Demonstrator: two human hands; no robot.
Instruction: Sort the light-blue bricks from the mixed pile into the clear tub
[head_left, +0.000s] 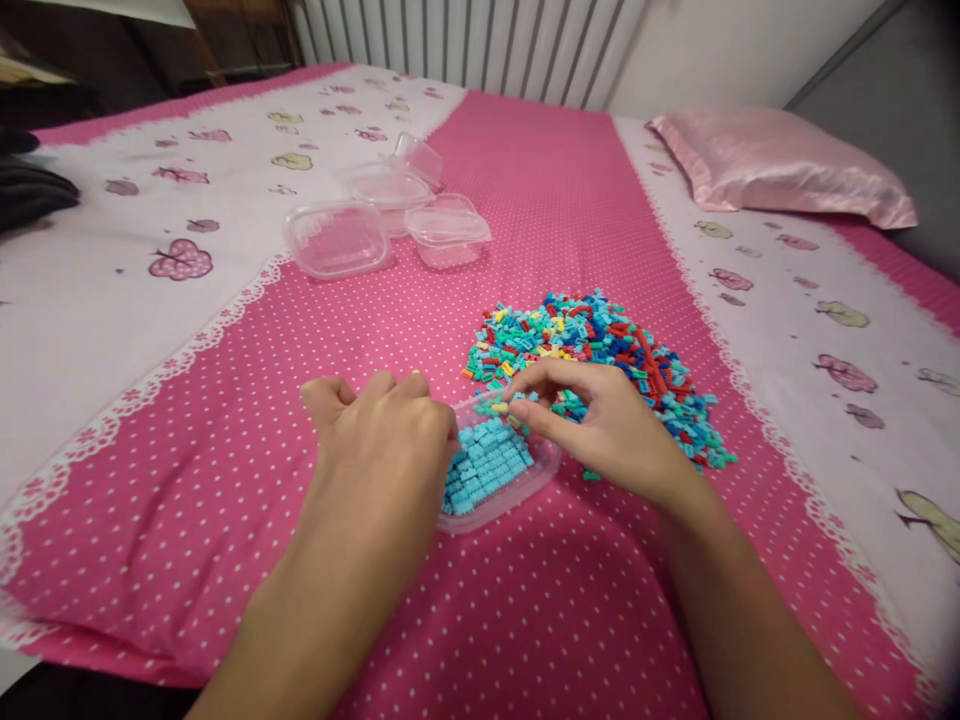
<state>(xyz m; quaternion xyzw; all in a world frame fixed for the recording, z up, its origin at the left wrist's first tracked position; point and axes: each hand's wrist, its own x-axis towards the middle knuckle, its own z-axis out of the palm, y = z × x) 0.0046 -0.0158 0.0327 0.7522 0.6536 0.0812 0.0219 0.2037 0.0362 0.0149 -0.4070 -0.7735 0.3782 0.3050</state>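
Observation:
A clear plastic container (517, 497) stands on the bed in front of me, with light blue toy building bricks (491, 462) packed in neat rows inside. My left hand (382, 440) is curled over the container's left side; its fingertips are mostly hidden behind the hand. Over the far right rim, my right hand (600, 420) has thumb and forefinger pinched at a small yellow building brick (499, 408). A few green bricks show near those fingertips. Directly behind the right hand spreads a loose heap of mixed small bricks (585, 330) in blue, red, green and yellow.
Several clear plastic containers (337, 240) sit farther back on the pink dotted bedspread (525, 180). A pink satin pillow (780, 160) lies at the back right. Something black (34, 190) rests at the left edge. A white radiator (465, 40) stands behind the bed.

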